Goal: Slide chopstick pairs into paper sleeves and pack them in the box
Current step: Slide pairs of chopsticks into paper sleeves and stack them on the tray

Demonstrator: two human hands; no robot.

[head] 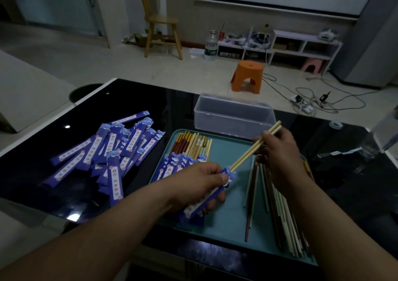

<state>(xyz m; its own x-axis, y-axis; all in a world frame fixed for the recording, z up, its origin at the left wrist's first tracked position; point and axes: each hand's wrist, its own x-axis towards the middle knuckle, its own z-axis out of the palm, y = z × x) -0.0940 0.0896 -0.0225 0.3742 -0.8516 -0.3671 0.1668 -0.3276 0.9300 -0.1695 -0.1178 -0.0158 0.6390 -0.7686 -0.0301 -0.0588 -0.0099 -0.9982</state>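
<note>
Purple paper sleeve (pixel 201 204) in the left hand (pixel 198 181), fingers wrapped round it and thumb near the open end, held at a slant just above the tray (pixel 228 222). Right hand (pixel 280 149) is pinching a pale wooden chopstick pair (pixel 247 154) up near the thick ends. The thin ends are just inside the mouth of the sleeve, and most of the length is sticking out up and to the right.

Tray is teal and sits on a black glossy table (pixel 344 183). Along its left side there's a row of sleeved pairs (pixel 193 147) lying side by side (brown, yellowish and pale tops poking out of the purple paper). On the right side of the tray is a loose bundle of bare chopsticks (pixel 282 216), mixed dark and light, partly under the right forearm.

Clear plastic box (pixel 232 119) is right behind the tray, touching or nearly touching its far edge, can't tell which. Off to the left on the table is a messy pile of sleeves (pixel 103 151), overlapping every which way. Orange stool (pixel 247 76) on the floor past the table.
</note>
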